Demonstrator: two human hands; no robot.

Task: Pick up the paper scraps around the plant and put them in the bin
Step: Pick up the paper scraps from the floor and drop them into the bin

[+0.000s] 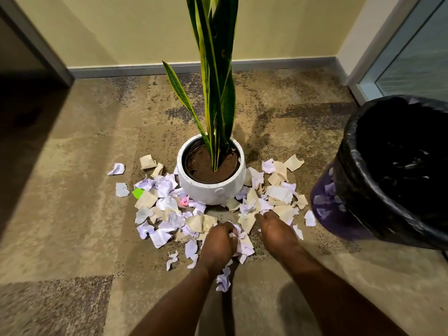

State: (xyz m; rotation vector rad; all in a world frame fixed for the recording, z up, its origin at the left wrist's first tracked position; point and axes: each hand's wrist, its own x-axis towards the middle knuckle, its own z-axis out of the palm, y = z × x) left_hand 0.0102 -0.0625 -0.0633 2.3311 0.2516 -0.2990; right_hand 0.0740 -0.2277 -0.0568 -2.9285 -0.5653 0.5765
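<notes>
Rightward, bin (349, 132) w/ scraps (412, 164) inside

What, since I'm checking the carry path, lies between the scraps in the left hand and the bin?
Only the person's own right hand, low on the floor scraps. The left hand grips crumpled scraps; the bin stands to the right, mouth open.

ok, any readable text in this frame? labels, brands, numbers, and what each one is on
No text in this view can be read.
Round emblem on the white pot: raised mark, no letters legible.
Paper scraps: any writing is too blurred to read.
Bin: no label shows.
</notes>
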